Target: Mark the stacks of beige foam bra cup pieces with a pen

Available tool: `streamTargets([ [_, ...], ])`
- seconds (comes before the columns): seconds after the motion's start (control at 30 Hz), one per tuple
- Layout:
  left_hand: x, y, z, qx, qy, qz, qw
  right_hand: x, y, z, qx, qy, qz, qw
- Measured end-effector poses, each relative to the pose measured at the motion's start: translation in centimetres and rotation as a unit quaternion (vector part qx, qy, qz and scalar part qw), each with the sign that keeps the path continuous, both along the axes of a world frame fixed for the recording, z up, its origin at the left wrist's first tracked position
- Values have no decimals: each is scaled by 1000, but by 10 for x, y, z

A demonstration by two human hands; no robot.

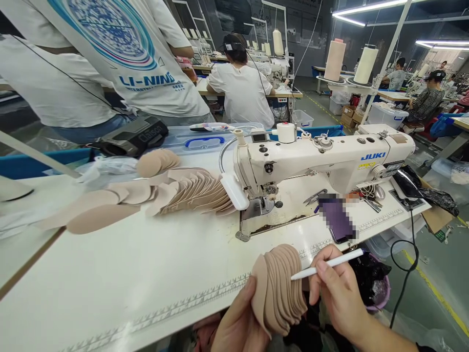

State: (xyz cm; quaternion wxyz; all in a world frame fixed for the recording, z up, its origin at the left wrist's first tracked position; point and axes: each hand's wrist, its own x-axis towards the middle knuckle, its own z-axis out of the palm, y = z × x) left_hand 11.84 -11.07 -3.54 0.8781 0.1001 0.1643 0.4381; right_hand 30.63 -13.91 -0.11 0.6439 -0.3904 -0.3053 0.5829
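Observation:
My left hand [240, 320] is closed around a fanned stack of beige fabric pieces [280, 288], its thumb lying along the near edge. The stack is held at the front edge of the sewing table [110, 278]. Between the thumb and fingers of my right hand [339, 293] is a slim white pen [330, 264]. Its tip points left, at the right side of the stack; whether it touches the fabric I cannot tell. A sewing machine [315, 161] stands just behind both hands.
More beige pieces [190, 190] lie overlapped left of the machine. To its right are a phone [339, 220], thread snips [315, 196] and small tools. A black speaker [134, 137] sits on a lidded plastic box at the back. Several people work nearby; one stands at the far left.

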Motion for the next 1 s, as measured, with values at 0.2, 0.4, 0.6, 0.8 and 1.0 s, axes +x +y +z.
streamTargets([
  [0.2, 4, 0, 10, -27, -54, -27, 998, 0, -1, -1, 17, 9, 2, 1000],
  [0.4, 5, -1, 11, -35, -24, -22, 999, -1, 0, 2, 21, 1, 13, 1000],
  [0.6, 8, 0, 12, 14, -39, -15, 999, 1, -1, 3, 31, 1, 25, 999],
  [0.8, 5, -1, 12, -36, -8, -20, 999, -2, -2, 7, 31, -14, 16, 999],
  [1.0, 8, -1, 15, -46, 2, -14, 999, -3, 0, 11, 24, -68, 23, 997],
])
